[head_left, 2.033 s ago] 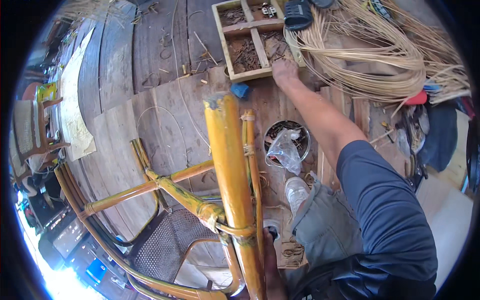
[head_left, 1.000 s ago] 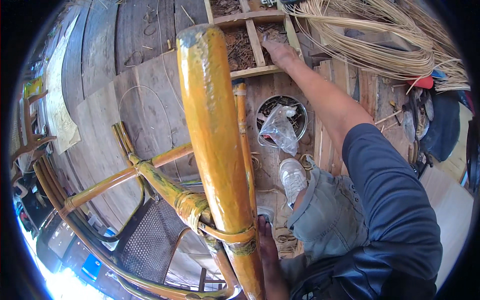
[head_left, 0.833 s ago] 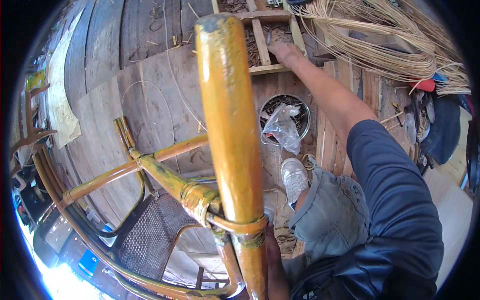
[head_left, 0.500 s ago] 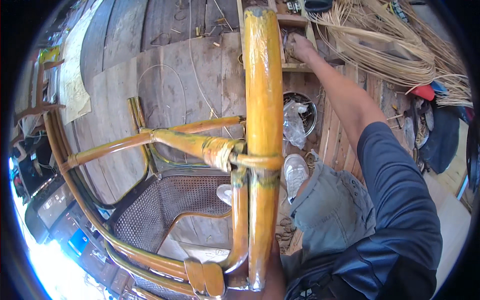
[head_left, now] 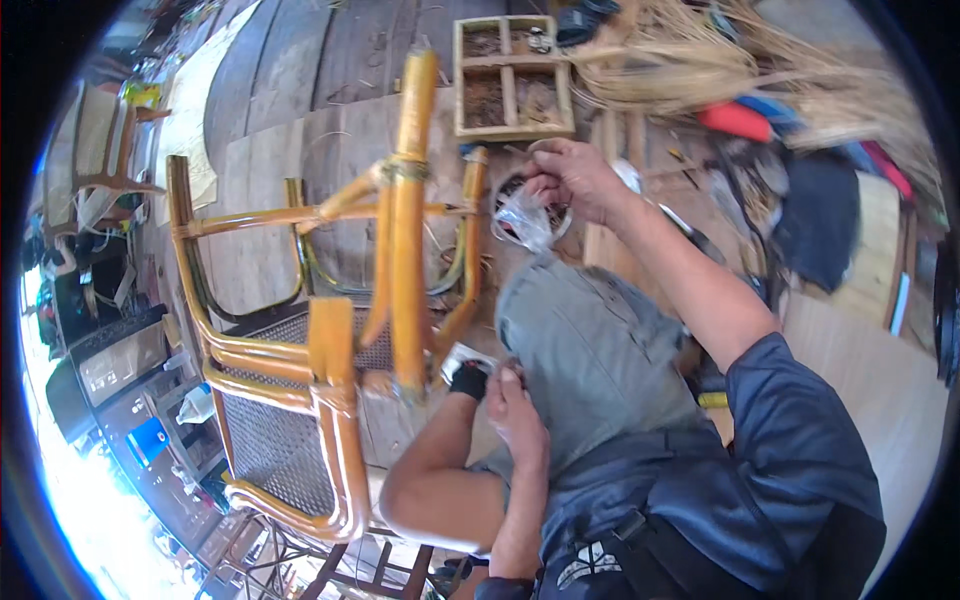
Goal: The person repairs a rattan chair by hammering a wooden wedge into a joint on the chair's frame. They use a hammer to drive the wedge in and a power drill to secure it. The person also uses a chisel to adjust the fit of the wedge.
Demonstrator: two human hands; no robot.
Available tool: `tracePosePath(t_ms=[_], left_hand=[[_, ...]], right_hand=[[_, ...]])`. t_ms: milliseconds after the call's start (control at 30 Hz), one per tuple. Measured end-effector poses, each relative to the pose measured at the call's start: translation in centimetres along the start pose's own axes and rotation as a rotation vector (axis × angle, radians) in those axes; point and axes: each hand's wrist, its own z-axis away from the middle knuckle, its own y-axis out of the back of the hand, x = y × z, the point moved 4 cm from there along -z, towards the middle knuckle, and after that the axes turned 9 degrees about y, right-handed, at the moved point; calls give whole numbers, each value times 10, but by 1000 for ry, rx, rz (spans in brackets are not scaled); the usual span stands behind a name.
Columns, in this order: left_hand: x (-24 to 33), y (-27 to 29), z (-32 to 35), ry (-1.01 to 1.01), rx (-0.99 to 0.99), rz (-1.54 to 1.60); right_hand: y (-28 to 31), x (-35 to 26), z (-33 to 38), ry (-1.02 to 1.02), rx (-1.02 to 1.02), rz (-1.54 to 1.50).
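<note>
The right hand (head_left: 578,182) curls near a clear plastic bag (head_left: 524,222), well apart from the left hand (head_left: 516,415) beside the grey shorts (head_left: 590,345), both grips unclear, while the rattan chair (head_left: 408,250) lies tipped on plank flooring (head_left: 262,165).

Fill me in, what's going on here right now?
The person's right hand is by the clear plastic bag, just below the divided wooden box in view. The left hand is beside the grey-clothed leg. Neither hand grips the yellow-brown chair frame at left. Whether either pinches something small is too blurred to tell.
</note>
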Motion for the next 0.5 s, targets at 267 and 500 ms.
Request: tracePosePath(t_ms=[267,500], left_hand=[[35,2,100,-546,-282,322],[8,11,117,-475,-246,218]], right_hand=[[-63,21,243,-77,-448,-101],[-54,31,287,-110,-391,134]])
